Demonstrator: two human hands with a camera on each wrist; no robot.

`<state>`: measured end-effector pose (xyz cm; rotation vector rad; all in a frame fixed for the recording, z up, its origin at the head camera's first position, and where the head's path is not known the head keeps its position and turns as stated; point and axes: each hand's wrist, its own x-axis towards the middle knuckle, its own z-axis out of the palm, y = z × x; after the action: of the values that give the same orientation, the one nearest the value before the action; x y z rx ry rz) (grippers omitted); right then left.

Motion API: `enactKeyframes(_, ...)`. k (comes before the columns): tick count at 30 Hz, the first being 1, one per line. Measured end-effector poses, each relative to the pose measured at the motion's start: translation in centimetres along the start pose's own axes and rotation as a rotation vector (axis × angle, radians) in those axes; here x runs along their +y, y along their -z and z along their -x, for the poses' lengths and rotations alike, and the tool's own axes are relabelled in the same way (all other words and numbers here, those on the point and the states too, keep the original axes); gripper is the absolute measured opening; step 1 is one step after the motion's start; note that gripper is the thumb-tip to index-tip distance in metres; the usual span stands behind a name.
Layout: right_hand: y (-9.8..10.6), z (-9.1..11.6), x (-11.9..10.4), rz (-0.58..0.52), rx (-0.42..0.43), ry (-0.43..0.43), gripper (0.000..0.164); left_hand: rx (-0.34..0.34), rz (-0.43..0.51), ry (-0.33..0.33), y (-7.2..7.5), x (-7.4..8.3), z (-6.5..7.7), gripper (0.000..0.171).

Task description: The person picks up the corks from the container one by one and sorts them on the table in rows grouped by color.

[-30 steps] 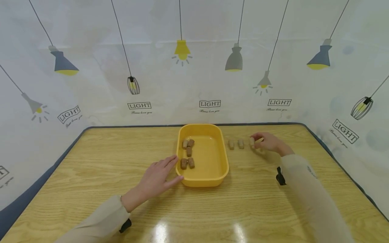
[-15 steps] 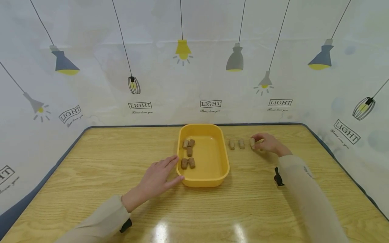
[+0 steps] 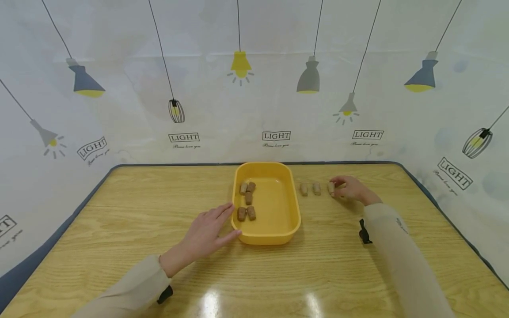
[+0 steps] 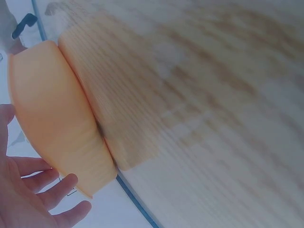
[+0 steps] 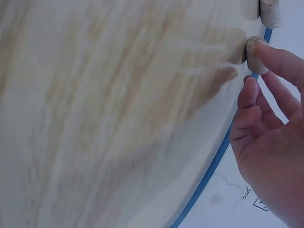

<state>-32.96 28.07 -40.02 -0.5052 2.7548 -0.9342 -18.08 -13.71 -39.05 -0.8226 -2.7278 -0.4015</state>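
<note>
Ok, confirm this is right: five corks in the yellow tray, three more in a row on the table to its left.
Wrong side: the head view shows the three corks in a row on the table to the right of the yellow tray. Five corks are inside it, as you say.

Spans the lower head view as a wood-grained surface (image 3: 254,278); carries a yellow tray (image 3: 277,205) at centre and three corks (image 3: 317,189) right of centre.

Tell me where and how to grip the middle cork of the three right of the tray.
Probably pinch the middle cork by its left and right sides, coming from above: it looks upright and taller than wide, with gaps on both sides.
</note>
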Motion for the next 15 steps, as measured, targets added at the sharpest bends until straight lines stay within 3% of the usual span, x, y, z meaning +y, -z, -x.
enactKeyframes(10, 2.0, 0.3, -1.2, 0.016, -0.012, 0.009, 0.049, 0.049, 0.008, -0.031, -0.3, -0.3, 0.0, 0.068)
enactKeyframes(15, 3.2, 0.0, -2.6, 0.0, 0.0, 0.015, 0.048, 0.027, 0.01, -0.016, -0.2, -0.2, 0.0, 0.067)
